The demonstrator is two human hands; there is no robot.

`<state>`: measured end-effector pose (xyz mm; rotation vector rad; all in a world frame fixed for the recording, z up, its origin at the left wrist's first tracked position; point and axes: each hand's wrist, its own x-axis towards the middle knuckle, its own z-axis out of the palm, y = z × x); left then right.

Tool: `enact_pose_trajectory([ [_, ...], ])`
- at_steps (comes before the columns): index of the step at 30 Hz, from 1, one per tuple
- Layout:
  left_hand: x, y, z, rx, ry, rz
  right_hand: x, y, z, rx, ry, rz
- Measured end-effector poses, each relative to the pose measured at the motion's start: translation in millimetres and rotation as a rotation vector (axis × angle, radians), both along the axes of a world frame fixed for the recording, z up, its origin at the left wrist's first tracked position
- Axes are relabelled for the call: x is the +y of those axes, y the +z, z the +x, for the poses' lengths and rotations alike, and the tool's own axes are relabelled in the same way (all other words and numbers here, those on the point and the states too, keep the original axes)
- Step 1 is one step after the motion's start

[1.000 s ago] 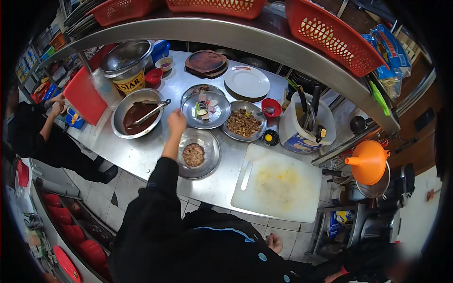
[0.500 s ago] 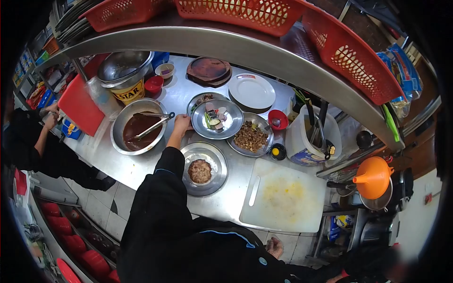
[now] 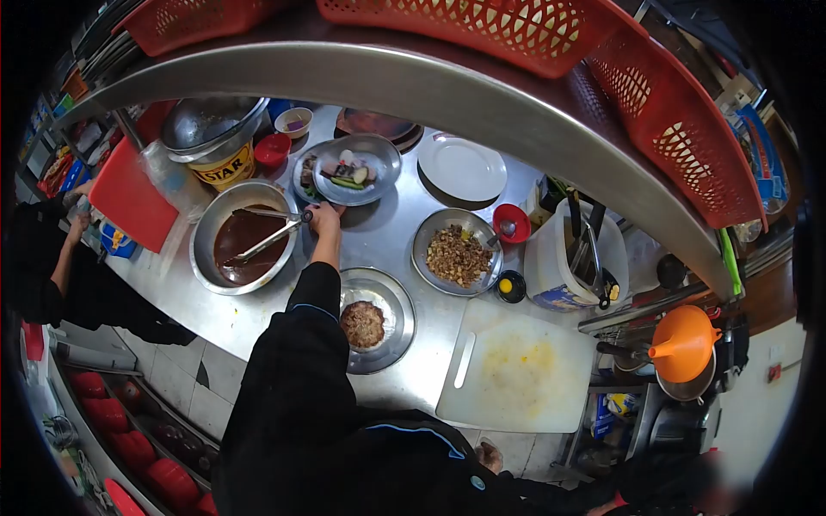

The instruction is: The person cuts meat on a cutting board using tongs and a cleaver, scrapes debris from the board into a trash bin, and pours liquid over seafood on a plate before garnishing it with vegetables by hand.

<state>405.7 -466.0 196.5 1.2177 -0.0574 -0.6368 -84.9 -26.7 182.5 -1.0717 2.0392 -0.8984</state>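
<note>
My left hand grips the near rim of a metal plate carrying cut vegetables and pale pieces of food. That plate is tilted and overlaps a second metal plate with dark and green food. Just left of the hand, tongs rest across a metal bowl of brown sauce. Below my forearm, a browned patty lies on a metal plate, partly covered by my sleeve. My right hand hangs low beyond the table's near edge, mostly hidden, its fingers unclear.
A metal plate of chopped brown food sits beside a red cup and an egg yolk in a black cup. A cutting board lies nearer. Red baskets line the overhead shelf. A person's arm is at left.
My left hand has carried the vegetable plate leftward and away from me, uncovering the chopped brown food. The plate now tilts over the second plate. My right hand has sunk lower.
</note>
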Motion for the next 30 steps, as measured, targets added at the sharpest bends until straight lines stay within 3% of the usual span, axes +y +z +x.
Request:
enact_pose_trajectory([
  [3,5.8,16.4,-19.3,0.060,0.035,-0.095,1.4,-2.8,-2.8,0.037,0.013,0.075],
  [5,14.7,21.7,-33.2,0.385,-0.228,-0.129,7.2,-13.1,-11.9,0.046,0.031,0.116],
  [7,51.3,28.1,-75.0,0.182,-0.604,-0.137,11.5,-33.5,-18.9,0.045,0.047,0.150],
  [8,88.9,73.9,-115.8,0.097,-0.643,-0.010,17.7,-49.8,-23.3,-0.075,-0.078,0.128],
  [11,168.7,78.4,-183.2,-0.210,-1.188,-0.211,38.3,-87.1,-51.3,-0.353,-0.208,0.108],
  [13,214.7,106.5,-211.2,-0.883,-1.586,-0.036,42.6,-108.7,-63.4,0.184,0.156,0.273],
  [14,224.5,104.8,-214.4,-0.884,-1.583,-0.033,45.1,-115.3,-69.6,0.313,0.246,0.296],
  [16,241.9,101.9,-216.4,-1.326,-1.285,-0.288,51.2,-132.0,-82.0,0.385,0.330,0.294],
  [18,231.2,102.6,-190.5,-1.196,-1.057,-0.036,56.3,-150.2,-94.1,0.417,0.390,0.289],
  [20,220.0,99.2,-146.0,-1.277,-0.771,0.192,63.1,-168.2,-104.5,0.443,0.434,0.282],
  [21,215.6,89.0,-112.6,-1.354,-0.782,0.483,65.8,-175.6,-109.0,0.453,0.457,0.279],
  [22,224.6,107.5,-94.9,-1.554,-0.624,0.507,68.9,-183.3,-114.1,0.465,0.478,0.282],
  [23,221.5,88.1,-65.5,-1.487,-0.622,0.757,72.5,-190.6,-119.5,0.476,0.501,0.280],
  [25,238.7,69.4,-31.9,-1.331,-0.569,0.942,81.1,-203.3,-129.3,0.495,0.541,0.271],
  [26,245.4,65.9,-25.6,-1.335,-0.569,0.942,84.9,-210.6,-133.0,0.504,0.562,0.268],
  [28,257.3,58.6,-23.8,-0.696,-0.878,0.883,93.3,-225.1,-140.2,0.524,0.601,0.250],
  [30,268.7,43.9,-35.3,-0.621,-0.850,0.751,104.2,-241.3,-149.0,0.560,0.638,0.230],
])
